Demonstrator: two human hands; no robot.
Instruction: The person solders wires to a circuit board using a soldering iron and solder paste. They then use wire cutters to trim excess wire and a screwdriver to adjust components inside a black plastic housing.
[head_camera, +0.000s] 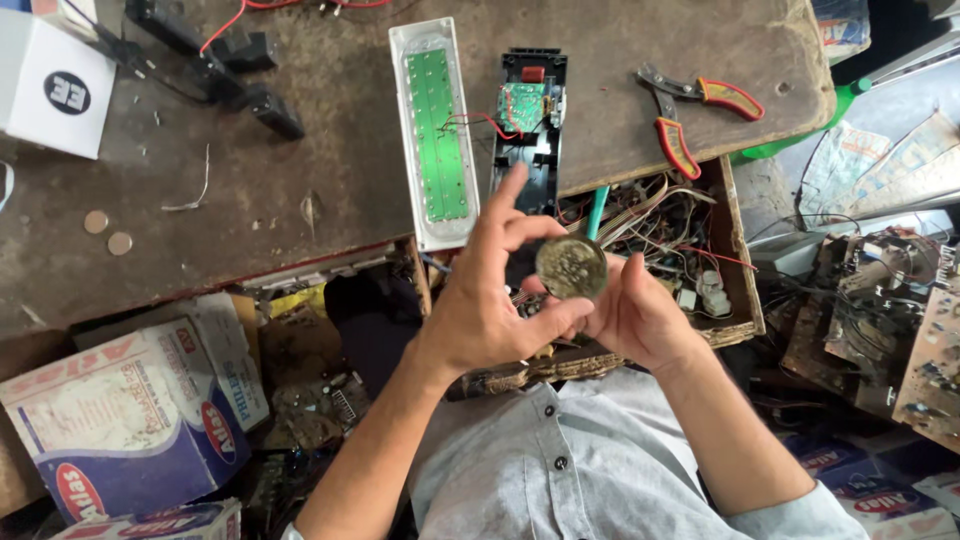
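Note:
Both my hands hold a small round circuit board (571, 267), brownish with solder dots, over an open wooden drawer (742, 260). My left hand (495, 295) pinches its left and lower edge with thumb and fingers, index finger raised. My right hand (635, 315) supports it from the right and behind. On the worn bench above lie a long white lamp housing (436, 130) with a green LED strip and a black casing (528, 120) with a small green board and red wires.
Red-handled pliers (690, 115) lie on the bench at the right. The drawer is full of tangled wires. Black adapters (255, 80), a white box (50, 85) and two coins (108, 232) sit at the left. Cardboard cartons (130, 420) and scrap boards (880, 320) crowd the floor.

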